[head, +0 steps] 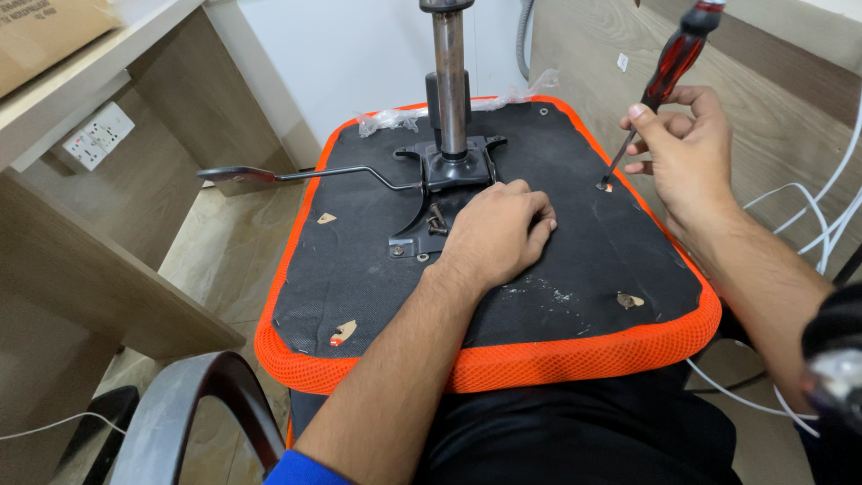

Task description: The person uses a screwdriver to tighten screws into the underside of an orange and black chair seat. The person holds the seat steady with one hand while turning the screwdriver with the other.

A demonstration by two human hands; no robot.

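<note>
Head view, looking down: an upturned chair seat (359, 269) rests across the person's lap, its underside a coarse black fabric with an orange mesh rim and a few torn spots showing bare wood. A curved dark armrest (189, 404) lies nearest, low on the left. The left hand (494, 233) presses flat on the black fabric, fingers together and curled slightly, holding nothing; loose dark screws (437, 218) lie just beside its knuckles on the black metal mechanism plate (422, 202). The right hand (687, 148) is clamped on a screwdriver (660, 81) with a glossy red and black handle, thumb and fingers wrapped about the shaft, the tip set in a hole near the seat's right edge. Farther back a steel gas cylinder (449, 81) stands upright from the plate, and a thin lever (296, 175) sticks out leftward. Beyond are a wood-grain desk (117, 180) with a wall socket (97, 135), tiled floor and white cables (826, 216).
</note>
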